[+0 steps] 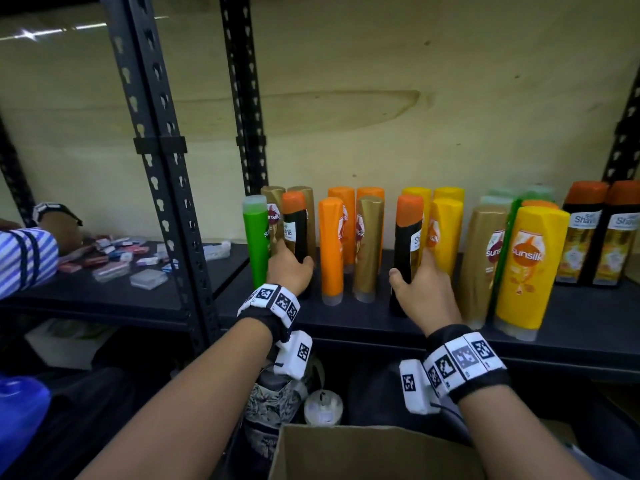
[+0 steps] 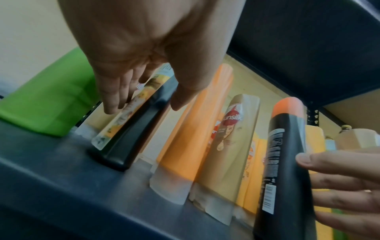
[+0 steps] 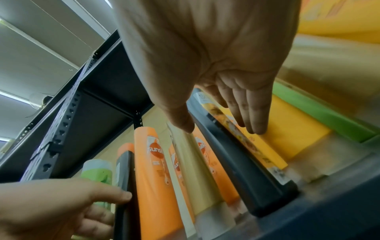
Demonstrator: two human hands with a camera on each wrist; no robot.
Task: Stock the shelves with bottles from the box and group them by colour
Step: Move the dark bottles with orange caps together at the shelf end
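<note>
Two black bottles with orange caps stand upright on the dark shelf (image 1: 381, 327). My left hand (image 1: 291, 268) holds the left black bottle (image 1: 294, 233) low down, thumb on its right side and fingers on its left; the left wrist view shows that hand (image 2: 145, 108) straddling the bottle (image 2: 131, 141). My right hand (image 1: 412, 268) holds the right black bottle (image 1: 408, 237) the same way, and the right wrist view shows the hand (image 3: 221, 129) on that bottle (image 3: 246, 170). Between the two stand orange bottles (image 1: 332, 244) and a gold one (image 1: 369, 244). The cardboard box (image 1: 363, 452) is below.
A green bottle (image 1: 255, 237) stands left of my left hand. Yellow bottles (image 1: 446, 230), a gold one, a big yellow one (image 1: 530, 268) and two more black bottles (image 1: 585, 233) fill the right. A steel post (image 1: 166, 168) divides off a shelf where another person's striped sleeve (image 1: 24, 258) rests.
</note>
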